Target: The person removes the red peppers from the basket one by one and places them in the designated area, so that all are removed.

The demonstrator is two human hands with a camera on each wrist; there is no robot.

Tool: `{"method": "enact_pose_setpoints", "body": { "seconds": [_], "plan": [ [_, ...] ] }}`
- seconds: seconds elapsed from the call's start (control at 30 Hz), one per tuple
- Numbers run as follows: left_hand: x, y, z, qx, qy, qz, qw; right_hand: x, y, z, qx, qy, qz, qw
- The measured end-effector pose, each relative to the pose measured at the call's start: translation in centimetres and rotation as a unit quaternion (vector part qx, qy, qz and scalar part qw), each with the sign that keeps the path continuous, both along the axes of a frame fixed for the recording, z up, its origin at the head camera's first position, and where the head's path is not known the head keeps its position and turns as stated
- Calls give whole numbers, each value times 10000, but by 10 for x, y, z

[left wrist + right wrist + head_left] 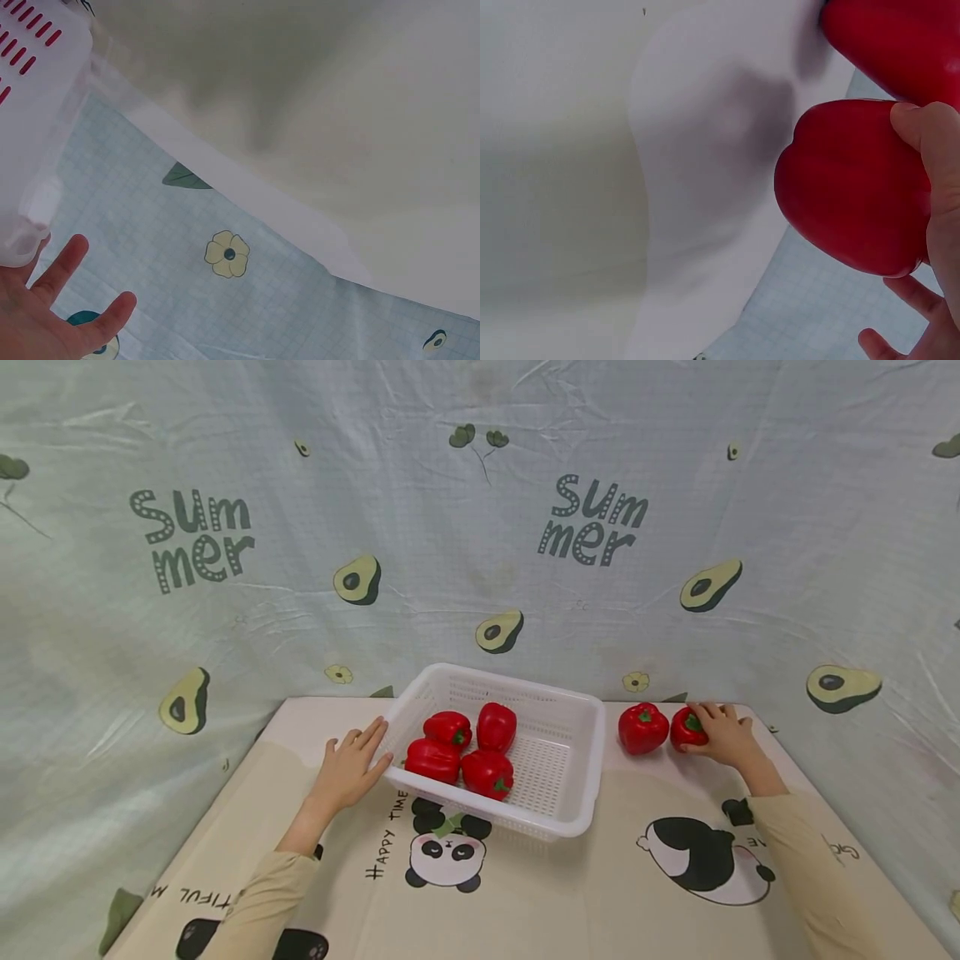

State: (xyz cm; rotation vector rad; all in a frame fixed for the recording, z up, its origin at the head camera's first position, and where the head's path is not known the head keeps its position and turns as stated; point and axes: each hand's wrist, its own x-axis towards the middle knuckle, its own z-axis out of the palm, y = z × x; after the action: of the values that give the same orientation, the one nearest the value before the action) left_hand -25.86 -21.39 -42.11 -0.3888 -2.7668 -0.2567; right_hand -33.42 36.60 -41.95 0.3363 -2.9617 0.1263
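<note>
A white plastic basket [551, 760] stands mid-table with several red bell peppers [489, 774] gathered in its left half. My left hand [347, 770] touches the basket's left side with its fingers spread and fairly straight; in the left wrist view that hand [64, 315] shows beside a basket corner. On the far right, my right hand [723, 732] holds a red bell pepper [686, 731]. The right wrist view shows the thumb [930, 131] on this pepper, with other fingers extended behind it. A second loose bell pepper [642, 729] sits just left of the held one.
The table carries a beige cloth [525, 902] printed with pandas and lettering. Behind its far edge hangs a pale curtain [420, 510] with avocado prints, close to the basket and the loose peppers.
</note>
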Motion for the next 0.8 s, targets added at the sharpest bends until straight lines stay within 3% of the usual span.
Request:
{"method": "enact_pose_setpoints", "body": {
  "seconds": [0.8],
  "plan": [
    [0,1,0,23,-96,70,9999,-10,8,-12,-78,-171,79,9998]
  ]
}}
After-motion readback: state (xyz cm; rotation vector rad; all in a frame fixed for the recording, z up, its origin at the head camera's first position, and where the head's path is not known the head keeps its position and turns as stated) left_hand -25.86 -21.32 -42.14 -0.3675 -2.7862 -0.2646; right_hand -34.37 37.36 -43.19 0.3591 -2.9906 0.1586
